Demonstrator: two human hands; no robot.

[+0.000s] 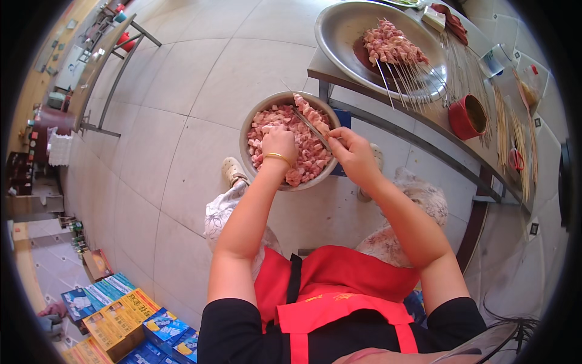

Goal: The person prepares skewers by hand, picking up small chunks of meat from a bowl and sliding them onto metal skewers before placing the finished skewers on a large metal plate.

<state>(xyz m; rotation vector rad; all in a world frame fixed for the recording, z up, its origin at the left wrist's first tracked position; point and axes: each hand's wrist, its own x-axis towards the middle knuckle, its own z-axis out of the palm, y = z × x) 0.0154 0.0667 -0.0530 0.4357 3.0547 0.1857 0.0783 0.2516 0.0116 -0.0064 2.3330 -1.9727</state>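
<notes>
A round metal bowl [246, 157] full of diced raw meat [307, 157] stands before me between my feet. My left hand [280, 144], with a gold-coloured bangle at the wrist, reaches down into the meat at the bowl's left side; its fingertips are hidden, so I cannot tell what they hold. Over the bowl's right rim, my right hand [350, 148] holds metal skewers [311, 123] between thumb and fingers. Meat pieces [313, 113] are threaded along them, and a bare tip sticks out past the far rim.
On the table at right, a large metal basin [336, 45] holds loaded meat skewers [393, 43]. Beside it lie bare metal skewers [461, 68], a red pot [467, 117], wooden sticks [501, 127] and red-handled scissors [516, 159]. Cartons [120, 321] are stacked at lower left.
</notes>
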